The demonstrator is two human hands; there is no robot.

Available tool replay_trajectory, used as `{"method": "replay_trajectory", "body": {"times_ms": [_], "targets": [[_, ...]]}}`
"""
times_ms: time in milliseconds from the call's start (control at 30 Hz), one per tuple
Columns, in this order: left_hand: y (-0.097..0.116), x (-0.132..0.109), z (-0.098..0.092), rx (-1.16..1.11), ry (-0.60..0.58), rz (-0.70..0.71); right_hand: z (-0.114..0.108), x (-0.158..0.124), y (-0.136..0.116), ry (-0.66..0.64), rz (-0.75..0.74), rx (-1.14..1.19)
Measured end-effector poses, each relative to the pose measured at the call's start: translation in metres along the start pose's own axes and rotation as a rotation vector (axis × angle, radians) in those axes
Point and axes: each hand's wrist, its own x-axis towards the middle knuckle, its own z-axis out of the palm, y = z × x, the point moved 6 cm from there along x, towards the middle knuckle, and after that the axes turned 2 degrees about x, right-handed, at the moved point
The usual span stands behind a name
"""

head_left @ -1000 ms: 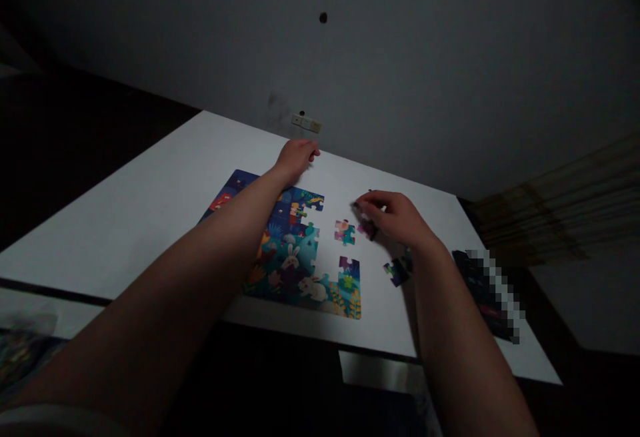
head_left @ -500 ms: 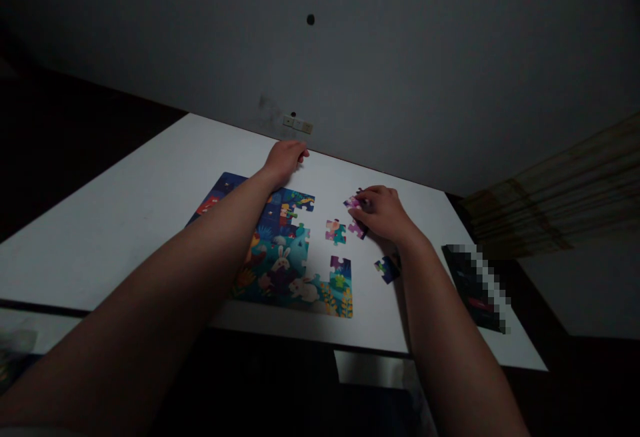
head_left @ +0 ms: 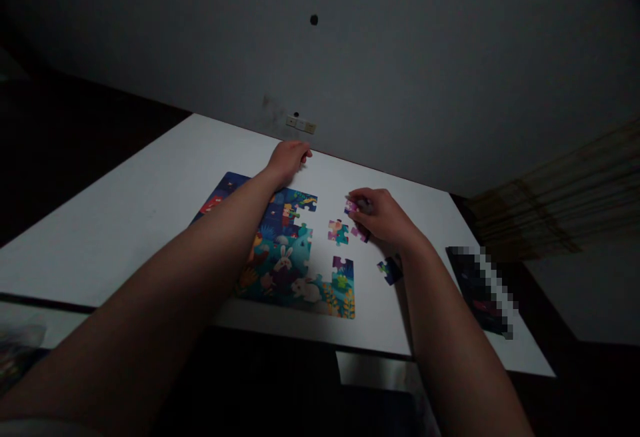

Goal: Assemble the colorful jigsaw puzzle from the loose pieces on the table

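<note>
Right hand (head_left: 381, 218): fingers closed on a purple jigsaw piece (head_left: 351, 207), second loose piece (head_left: 359, 232) just below. Left hand (head_left: 288, 161): curled, hold unclear, beyond the part-built puzzle (head_left: 273, 250).

There are one bare left hand (head_left: 287, 162), one bare right hand (head_left: 383, 217), one partly assembled blue-green cardboard jigsaw puzzle (head_left: 283, 267), and four loose multicoloured cardboard jigsaw pieces (head_left: 338, 232).

Dim room, probably home: white table (head_left: 125, 250), wall switch plate (head_left: 300, 124).

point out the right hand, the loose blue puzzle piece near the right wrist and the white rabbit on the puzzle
right hand (head_left: 383, 218), head view, point on the back of the hand
loose blue puzzle piece (head_left: 389, 270), head view, point on the middle of the piece
white rabbit (head_left: 306, 289), head view, point on its body
</note>
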Motion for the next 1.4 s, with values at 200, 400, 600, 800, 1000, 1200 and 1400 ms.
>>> {"method": "replay_trajectory", "body": {"times_ms": [200,400,600,800,1000,1200,1400], "targets": [[0.002,-0.002,0.0,0.004,0.003,-0.01,0.0,-0.003,-0.006,0.054,-0.02,0.067],[0.001,-0.001,0.0,-0.001,-0.003,-0.009,-0.013,-0.005,-0.018,0.079,-0.019,0.062],[0.001,-0.001,0.0,0.001,-0.003,-0.002,-0.006,-0.001,-0.028,0.14,0.121,0.482],[0.0,0.0,0.001,0.008,0.004,0.001,0.022,0.0,-0.042,-0.007,0.21,0.652],[-0.003,0.001,0.001,0.011,0.0,-0.002,0.034,-0.001,-0.046,-0.083,0.22,0.652],[-0.003,0.002,0.001,-0.005,0.0,-0.002,0.036,-0.001,-0.046,-0.099,0.231,0.681],[-0.004,0.003,0.002,-0.016,-0.006,0.014,0.036,-0.004,-0.046,-0.13,0.241,0.657]]}}
